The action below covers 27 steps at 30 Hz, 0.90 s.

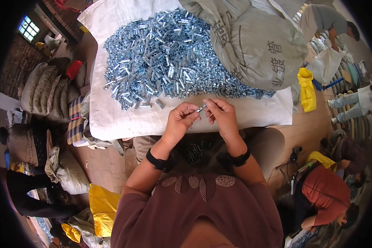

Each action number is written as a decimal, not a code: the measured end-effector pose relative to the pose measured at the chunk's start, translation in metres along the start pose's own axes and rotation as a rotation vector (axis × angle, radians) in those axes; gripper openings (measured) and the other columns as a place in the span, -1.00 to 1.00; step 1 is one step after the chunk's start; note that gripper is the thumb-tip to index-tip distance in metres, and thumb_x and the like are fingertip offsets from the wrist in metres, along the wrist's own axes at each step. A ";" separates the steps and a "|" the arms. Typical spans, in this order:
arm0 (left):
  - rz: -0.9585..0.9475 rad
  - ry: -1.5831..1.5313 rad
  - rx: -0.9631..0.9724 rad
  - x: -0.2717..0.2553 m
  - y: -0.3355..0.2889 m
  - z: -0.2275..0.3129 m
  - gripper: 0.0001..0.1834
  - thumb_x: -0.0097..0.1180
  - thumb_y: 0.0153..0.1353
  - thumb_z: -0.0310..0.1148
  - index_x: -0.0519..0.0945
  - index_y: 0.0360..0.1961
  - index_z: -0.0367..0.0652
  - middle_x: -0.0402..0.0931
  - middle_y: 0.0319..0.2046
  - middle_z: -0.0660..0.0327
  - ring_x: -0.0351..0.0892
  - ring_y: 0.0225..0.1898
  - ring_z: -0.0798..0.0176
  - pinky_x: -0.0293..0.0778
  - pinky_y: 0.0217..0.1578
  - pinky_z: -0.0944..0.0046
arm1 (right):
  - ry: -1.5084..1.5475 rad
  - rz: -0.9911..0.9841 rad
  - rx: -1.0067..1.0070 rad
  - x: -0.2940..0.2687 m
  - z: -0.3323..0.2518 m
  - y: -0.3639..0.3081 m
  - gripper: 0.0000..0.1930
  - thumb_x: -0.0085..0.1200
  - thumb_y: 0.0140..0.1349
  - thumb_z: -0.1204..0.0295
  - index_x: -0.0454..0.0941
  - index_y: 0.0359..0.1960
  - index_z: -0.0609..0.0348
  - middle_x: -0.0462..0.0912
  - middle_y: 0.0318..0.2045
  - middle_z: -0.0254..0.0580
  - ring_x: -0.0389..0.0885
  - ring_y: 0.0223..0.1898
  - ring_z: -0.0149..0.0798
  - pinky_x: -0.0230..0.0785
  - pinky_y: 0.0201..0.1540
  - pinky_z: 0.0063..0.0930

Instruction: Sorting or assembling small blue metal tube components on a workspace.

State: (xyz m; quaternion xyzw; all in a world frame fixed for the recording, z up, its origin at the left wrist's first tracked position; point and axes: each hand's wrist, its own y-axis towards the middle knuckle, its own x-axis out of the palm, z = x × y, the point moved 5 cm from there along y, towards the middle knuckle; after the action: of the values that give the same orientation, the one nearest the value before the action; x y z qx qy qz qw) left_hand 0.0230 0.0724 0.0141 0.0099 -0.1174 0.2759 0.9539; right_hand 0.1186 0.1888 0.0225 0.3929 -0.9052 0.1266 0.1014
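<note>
Between my hands, over the near edge of the white cloth (107,120), is a small shiny metal sleeve (200,109). My left hand (182,119) pinches it between thumb and fingertips. My right hand (221,115) is closed with its thumb and forefinger at the other end, on a small metal piece (204,105) that meets or nearly meets the sleeve; the fingers partly hide it. Just beyond my hands spreads a large heap of silvery-blue metal sleeves (161,58). One loose sleeve (159,103) lies on the cloth at the heap's near edge.
A grey-green woven sack (264,45) lies over the heap's right side. Dark small parts (195,152) sit below the table edge near my lap. Filled sacks (41,89) are stacked at left. A yellow bag (306,89) hangs at right. Other people work on both sides, one in red (324,192).
</note>
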 end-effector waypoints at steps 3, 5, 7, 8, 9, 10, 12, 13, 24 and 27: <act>0.012 0.023 0.028 0.003 -0.003 0.001 -0.83 0.05 0.21 -0.56 0.50 -0.16 -0.22 0.55 -0.45 0.30 0.27 -0.58 0.63 0.15 -0.57 0.60 | -0.001 0.017 -0.010 0.000 -0.004 -0.006 -0.79 0.13 0.21 0.36 0.59 -0.30 0.30 0.53 -0.57 -0.36 0.39 -0.62 -0.58 0.21 -0.65 -0.71; 0.018 0.039 0.053 0.007 -0.005 0.002 -0.84 0.05 0.21 -0.57 0.50 -0.18 -0.23 0.56 -0.44 0.31 0.31 -0.54 0.63 0.18 -0.55 0.60 | -0.027 -0.015 0.014 -0.002 -0.001 -0.008 -0.80 0.13 0.20 0.37 0.58 -0.34 0.31 0.52 -0.60 -0.37 0.37 -0.65 -0.59 0.21 -0.65 -0.71; 0.024 0.056 0.078 0.010 -0.006 0.003 -0.86 0.05 0.21 -0.58 0.51 -0.19 -0.23 0.56 -0.44 0.31 0.36 -0.51 0.62 0.21 -0.52 0.60 | -0.036 -0.039 0.011 -0.004 0.001 -0.008 -0.81 0.11 0.22 0.37 0.58 -0.34 0.30 0.51 -0.61 -0.38 0.36 -0.64 -0.58 0.20 -0.63 -0.70; 0.024 0.060 0.075 0.011 -0.007 0.003 -0.87 0.05 0.21 -0.58 0.51 -0.20 -0.23 0.56 -0.44 0.31 0.38 -0.49 0.61 0.22 -0.51 0.59 | -0.045 -0.064 0.010 -0.004 0.002 -0.009 -0.82 0.10 0.23 0.38 0.58 -0.35 0.29 0.50 -0.62 -0.38 0.36 -0.64 -0.58 0.19 -0.61 -0.70; 0.024 0.063 0.071 0.012 -0.007 0.004 -0.88 0.05 0.21 -0.58 0.52 -0.22 -0.23 0.56 -0.44 0.31 0.40 -0.47 0.61 0.24 -0.50 0.59 | -0.044 -0.063 0.010 -0.004 0.003 -0.009 -0.82 0.10 0.23 0.38 0.58 -0.35 0.29 0.50 -0.62 -0.38 0.36 -0.64 -0.58 0.19 -0.61 -0.70; 0.023 0.064 0.070 0.012 -0.008 0.005 -0.88 0.05 0.21 -0.58 0.52 -0.22 -0.23 0.56 -0.44 0.31 0.40 -0.47 0.61 0.24 -0.50 0.59 | -0.083 -0.039 -0.005 -0.004 0.002 -0.010 -0.82 0.11 0.22 0.38 0.58 -0.37 0.28 0.49 -0.63 -0.39 0.35 -0.65 -0.59 0.19 -0.61 -0.71; 0.025 0.075 0.044 0.011 -0.009 0.005 -0.89 0.06 0.21 -0.57 0.52 -0.23 -0.24 0.56 -0.46 0.31 0.39 -0.48 0.60 0.24 -0.50 0.58 | -0.122 -0.014 -0.019 -0.002 0.001 -0.012 -0.83 0.12 0.21 0.39 0.57 -0.38 0.28 0.48 -0.65 -0.40 0.34 -0.66 -0.60 0.18 -0.61 -0.71; 0.025 0.075 0.043 0.010 -0.009 0.004 -0.89 0.06 0.21 -0.57 0.52 -0.23 -0.24 0.56 -0.46 0.31 0.39 -0.48 0.60 0.24 -0.50 0.58 | -0.196 0.033 -0.037 -0.002 -0.002 -0.014 -0.84 0.14 0.19 0.41 0.57 -0.39 0.28 0.48 -0.65 -0.41 0.35 -0.65 -0.58 0.20 -0.59 -0.70; 0.013 0.100 0.024 0.000 -0.015 -0.003 -0.91 0.03 0.21 -0.57 0.54 -0.26 -0.25 0.55 -0.48 0.32 0.38 -0.47 0.58 0.26 -0.46 0.54 | -0.672 0.151 -0.554 0.015 -0.013 -0.030 -0.84 0.19 0.11 0.46 0.52 -0.49 0.30 0.53 -0.59 -0.10 0.46 -0.59 -0.26 0.29 -0.50 -0.46; -0.008 0.134 0.043 -0.003 -0.014 -0.004 -0.91 0.05 0.21 -0.56 0.55 -0.26 -0.26 0.55 -0.48 0.31 0.40 -0.45 0.55 0.28 -0.43 0.53 | -0.582 0.104 -0.478 0.008 -0.009 -0.024 -0.84 0.18 0.12 0.46 0.52 -0.50 0.29 0.52 -0.60 -0.12 0.46 -0.59 -0.24 0.29 -0.50 -0.44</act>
State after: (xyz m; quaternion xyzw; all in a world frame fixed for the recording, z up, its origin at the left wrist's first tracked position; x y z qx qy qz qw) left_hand 0.0287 0.0592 0.0101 0.0122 -0.0473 0.2747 0.9603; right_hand 0.1312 0.1706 0.0371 0.3312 -0.9188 -0.2000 -0.0779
